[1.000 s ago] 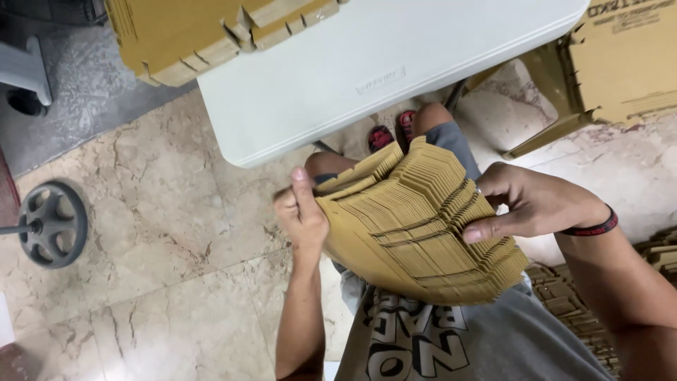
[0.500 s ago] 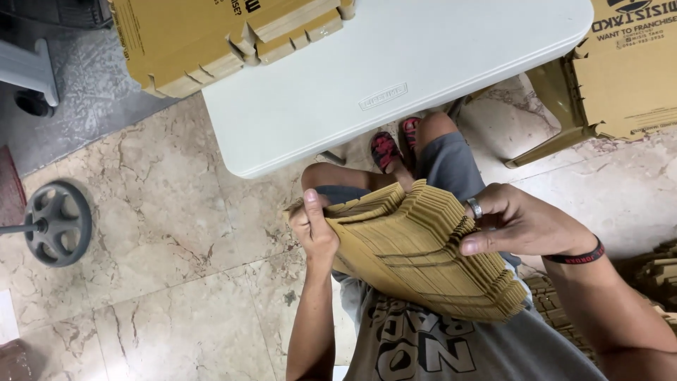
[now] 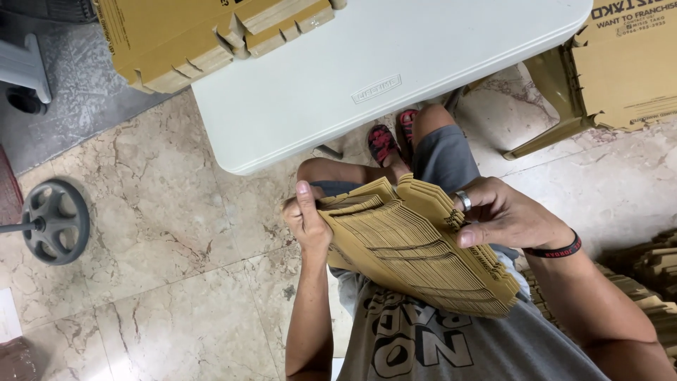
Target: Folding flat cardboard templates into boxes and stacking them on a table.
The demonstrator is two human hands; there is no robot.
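Observation:
I hold a thick stack of flat brown cardboard pieces (image 3: 416, 257) over my lap, fanned so the edges show. My left hand (image 3: 307, 222) grips the stack's left end, thumb up along its side. My right hand (image 3: 504, 215), with a ring and a dark wristband, rests on the top right of the stack, fingers curled over the upper pieces.
A white folding table (image 3: 395, 70) stands in front of me with folded cardboard boxes (image 3: 204, 32) on its far left. Another cardboard box (image 3: 624, 63) sits on a chair at right. More cardboard piles (image 3: 652, 271) lie at my right. A wheeled base (image 3: 53, 222) is on the marble floor at left.
The stack and both hands have shifted slightly up and toward the table. My right hand has slid along the top of the stack.

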